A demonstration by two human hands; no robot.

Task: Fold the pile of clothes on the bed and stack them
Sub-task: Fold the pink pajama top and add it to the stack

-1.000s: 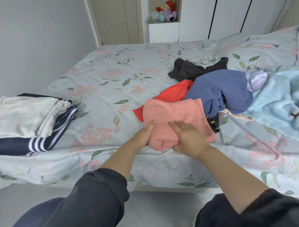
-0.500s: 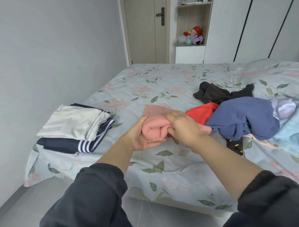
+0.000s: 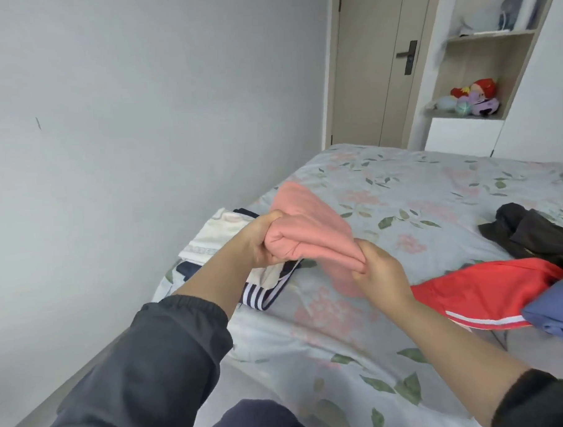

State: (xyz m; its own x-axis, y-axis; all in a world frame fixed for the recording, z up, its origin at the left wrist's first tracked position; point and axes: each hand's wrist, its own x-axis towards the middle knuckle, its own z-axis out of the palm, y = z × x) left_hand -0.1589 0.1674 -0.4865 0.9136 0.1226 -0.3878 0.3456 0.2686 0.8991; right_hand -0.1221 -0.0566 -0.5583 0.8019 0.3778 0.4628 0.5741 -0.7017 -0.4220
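A folded salmon-pink garment [image 3: 309, 225] hangs in the air above the left side of the bed. My left hand [image 3: 259, 243] grips its near left end and my right hand [image 3: 378, 273] grips its near right corner. Under and behind it lies the folded stack [image 3: 216, 235], a cream garment on a navy one with white stripes. The unfolded pile is at the right: a red garment with a white stripe [image 3: 490, 288], a blue one [image 3: 558, 314] and a dark one [image 3: 532, 231].
The bed [image 3: 417, 188] has a floral grey-blue sheet. A grey wall stands close on the left. A door [image 3: 380, 63] and shelves with plush toys [image 3: 472, 98] are behind the bed. The floor shows at the lower left.
Both hands have lifted the pink garment off the bed and carried it left, over the folded stack. The view has swung left with it.
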